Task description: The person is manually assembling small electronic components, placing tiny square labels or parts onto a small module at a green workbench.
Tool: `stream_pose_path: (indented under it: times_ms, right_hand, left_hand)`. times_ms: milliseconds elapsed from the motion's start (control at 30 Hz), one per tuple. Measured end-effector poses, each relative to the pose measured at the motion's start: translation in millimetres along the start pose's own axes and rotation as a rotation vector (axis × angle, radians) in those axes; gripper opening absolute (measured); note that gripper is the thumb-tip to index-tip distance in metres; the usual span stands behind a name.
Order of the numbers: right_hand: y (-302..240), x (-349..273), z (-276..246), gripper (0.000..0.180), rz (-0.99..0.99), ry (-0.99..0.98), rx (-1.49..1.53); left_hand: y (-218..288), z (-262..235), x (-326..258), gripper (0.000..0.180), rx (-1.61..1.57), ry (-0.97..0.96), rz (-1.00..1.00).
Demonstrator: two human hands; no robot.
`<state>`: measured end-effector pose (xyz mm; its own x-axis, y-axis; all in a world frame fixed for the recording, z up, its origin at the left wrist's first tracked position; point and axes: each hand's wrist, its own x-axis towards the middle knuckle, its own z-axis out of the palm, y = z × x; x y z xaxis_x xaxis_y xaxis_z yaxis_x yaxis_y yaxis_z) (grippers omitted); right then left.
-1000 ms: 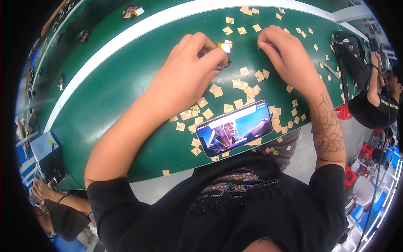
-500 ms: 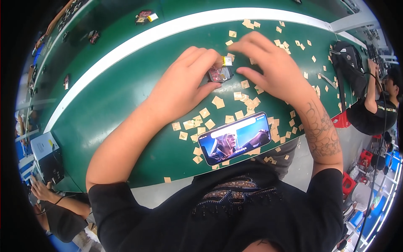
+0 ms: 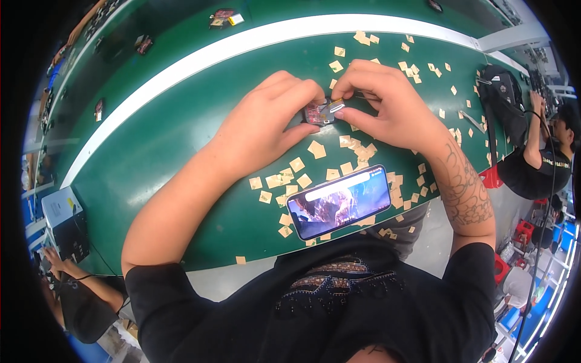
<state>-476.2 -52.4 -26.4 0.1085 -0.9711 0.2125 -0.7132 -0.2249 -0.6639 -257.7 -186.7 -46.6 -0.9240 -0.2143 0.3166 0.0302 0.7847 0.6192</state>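
Observation:
Between my two hands is a small dark electronic case (image 3: pixel 315 115), open on top, with a reddish circuit board showing inside. My left hand (image 3: pixel 266 115) is closed on its left side, fingertips at the far edge and thumb at the near edge. A small silvery pouch battery (image 3: pixel 337 106) with a yellowish edge lies at the right end of the case. My right hand (image 3: pixel 387 100) pinches it between thumb and forefinger. A thin dark thing shows under the right fingers; its kind is unclear.
Many beige paper squares (image 3: pixel 316 149) lie scattered over the green table (image 3: pixel 151 175). A phone (image 3: pixel 340 202) playing video rests near the front edge. Tweezers (image 3: pixel 472 121) and a black bag (image 3: pixel 505 97) are at right. Beyond the white rail (image 3: pixel 200 51) sit more circuit assemblies (image 3: pixel 221 18).
My right hand has come in from the right and closed on the battery. The battery has shifted from the far edge of the case to its right end.

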Motion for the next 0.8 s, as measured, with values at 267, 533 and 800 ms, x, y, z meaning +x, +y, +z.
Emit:
stream_pose_path:
  times_ms: [267,533,800]
  right_hand:
    - [-16.3,-2.0,9.9,0.018,0.368,0.040,0.167]
    - [-14.1,-11.6,12.9,0.014,0.079,0.090,-0.037]
    - [-12.5,-6.7,8.8,0.014,0.244,0.088,0.196]
  left_hand:
    - [3.5,1.0,-1.8,0.044,0.014,0.016,-0.002]
    - [4.5,2.5,-3.3,0.043,0.016,0.040,-0.004]
    - [2.1,3.1,-5.2,0.035,0.082,0.028,0.065]
